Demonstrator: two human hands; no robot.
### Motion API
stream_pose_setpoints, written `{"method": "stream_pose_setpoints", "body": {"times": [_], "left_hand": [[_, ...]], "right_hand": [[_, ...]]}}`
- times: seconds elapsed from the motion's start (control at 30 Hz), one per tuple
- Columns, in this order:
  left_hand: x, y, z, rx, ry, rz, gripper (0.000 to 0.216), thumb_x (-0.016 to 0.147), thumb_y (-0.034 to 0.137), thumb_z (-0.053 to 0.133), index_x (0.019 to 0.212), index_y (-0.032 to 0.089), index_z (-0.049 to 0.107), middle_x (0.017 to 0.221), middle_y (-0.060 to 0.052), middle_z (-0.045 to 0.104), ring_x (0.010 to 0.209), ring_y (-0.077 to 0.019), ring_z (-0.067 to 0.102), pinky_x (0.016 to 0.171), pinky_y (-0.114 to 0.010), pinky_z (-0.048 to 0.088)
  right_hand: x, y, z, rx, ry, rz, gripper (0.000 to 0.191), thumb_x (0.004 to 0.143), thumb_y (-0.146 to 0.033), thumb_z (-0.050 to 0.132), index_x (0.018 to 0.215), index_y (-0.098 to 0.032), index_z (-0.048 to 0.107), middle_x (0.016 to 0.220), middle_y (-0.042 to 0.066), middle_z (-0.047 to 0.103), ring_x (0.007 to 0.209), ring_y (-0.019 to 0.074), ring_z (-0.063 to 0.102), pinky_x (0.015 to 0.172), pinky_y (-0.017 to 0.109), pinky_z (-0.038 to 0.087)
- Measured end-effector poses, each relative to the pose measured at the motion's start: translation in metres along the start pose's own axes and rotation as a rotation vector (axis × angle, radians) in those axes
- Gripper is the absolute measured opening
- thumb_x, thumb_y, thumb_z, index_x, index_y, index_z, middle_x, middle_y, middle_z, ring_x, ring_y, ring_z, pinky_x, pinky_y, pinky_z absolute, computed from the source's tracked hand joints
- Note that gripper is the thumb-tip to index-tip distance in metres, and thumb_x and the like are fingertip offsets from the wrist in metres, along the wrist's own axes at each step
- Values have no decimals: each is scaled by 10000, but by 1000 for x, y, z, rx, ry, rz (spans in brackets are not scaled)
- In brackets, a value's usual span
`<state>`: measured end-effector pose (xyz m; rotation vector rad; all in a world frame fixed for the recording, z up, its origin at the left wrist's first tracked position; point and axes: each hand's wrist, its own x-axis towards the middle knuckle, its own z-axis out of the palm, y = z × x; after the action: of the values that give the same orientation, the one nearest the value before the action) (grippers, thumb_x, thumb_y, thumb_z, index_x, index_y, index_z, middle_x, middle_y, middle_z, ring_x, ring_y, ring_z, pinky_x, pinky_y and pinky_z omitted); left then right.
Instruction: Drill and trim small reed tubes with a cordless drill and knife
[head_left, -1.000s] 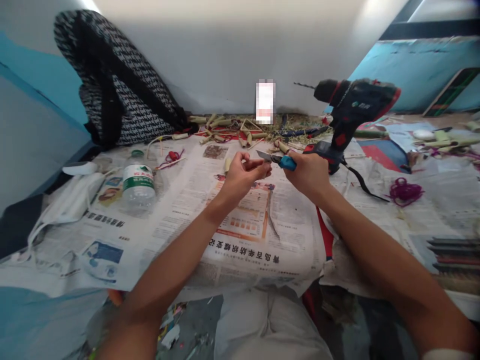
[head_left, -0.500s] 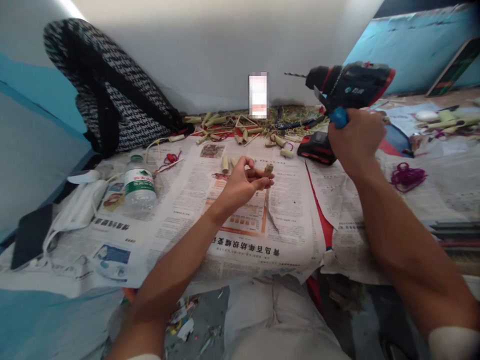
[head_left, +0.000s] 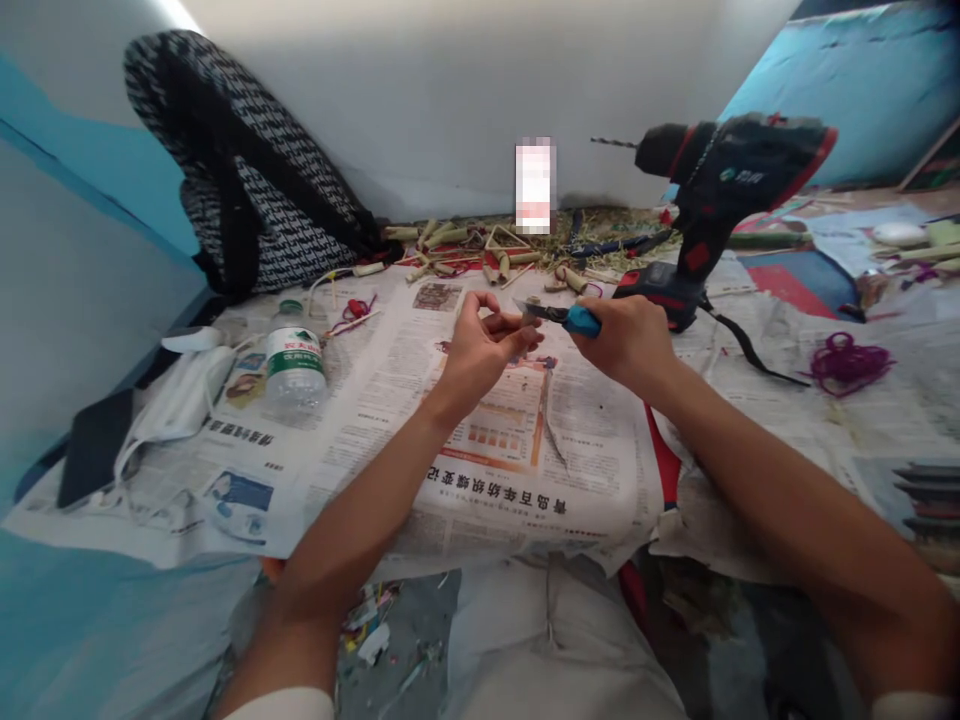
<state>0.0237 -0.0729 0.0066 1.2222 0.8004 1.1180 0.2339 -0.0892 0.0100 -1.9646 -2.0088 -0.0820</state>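
Observation:
My left hand (head_left: 486, 345) is closed around a short piece of plant stalk (head_left: 532, 304), pale and bamboo-like, held above the newspaper (head_left: 390, 430). Only the upper end of the piece shows between the fingers. In my right hand (head_left: 634, 342) is a knife with a blue handle (head_left: 582, 321), gripped in the fist. Its blade points left and lies at the top of the stalk piece; whether it touches cannot be made out. Beneath my left hand, a thin dark curved strip (head_left: 553, 425) lies on the paper.
Behind the right hand stands a cordless drill (head_left: 697, 200), its bit pointing left. Cut stalk pieces (head_left: 495, 262) lie along the wall near a lit phone (head_left: 533, 185). At left are a water bottle (head_left: 295, 360), white masks (head_left: 180, 395) and a patterned bag (head_left: 277, 180). Purple string (head_left: 851, 362) lies right.
My right hand has come down and left from beside the drill, bringing the knife blade to the stalk piece. My left hand keeps its hold. The view has shifted slightly.

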Motion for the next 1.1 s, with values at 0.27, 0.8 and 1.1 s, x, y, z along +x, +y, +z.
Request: {"method": "stream_pose_setpoints", "body": {"times": [0.27, 0.8, 1.1], "left_hand": [[2, 1, 0, -29, 34, -15, 581, 780, 270, 938, 981, 271, 393, 811, 64, 696, 761, -191, 805, 736, -317, 644], [6, 0, 7, -65, 39, -13, 450, 918, 45, 750, 982, 253, 356, 749, 93, 713, 687, -110, 759, 771, -272, 627], [12, -11, 3, -57, 71, -34, 518, 837, 167, 890, 1093, 246, 446, 764, 96, 668, 711, -142, 782, 797, -307, 631]], "right_hand": [[1, -1, -6, -20, -69, -26, 183, 905, -300, 616, 946, -221, 775, 830, 73, 753, 744, 211, 620, 621, 321, 209], [2, 1, 4, 2, 32, -43, 131, 830, -317, 649, 775, -214, 709, 677, 47, 623, 654, 180, 477, 654, 325, 276], [4, -2, 8, -2, -3, -9, 148, 837, -332, 618, 793, -219, 702, 711, 68, 658, 683, 210, 538, 646, 323, 285]]}}
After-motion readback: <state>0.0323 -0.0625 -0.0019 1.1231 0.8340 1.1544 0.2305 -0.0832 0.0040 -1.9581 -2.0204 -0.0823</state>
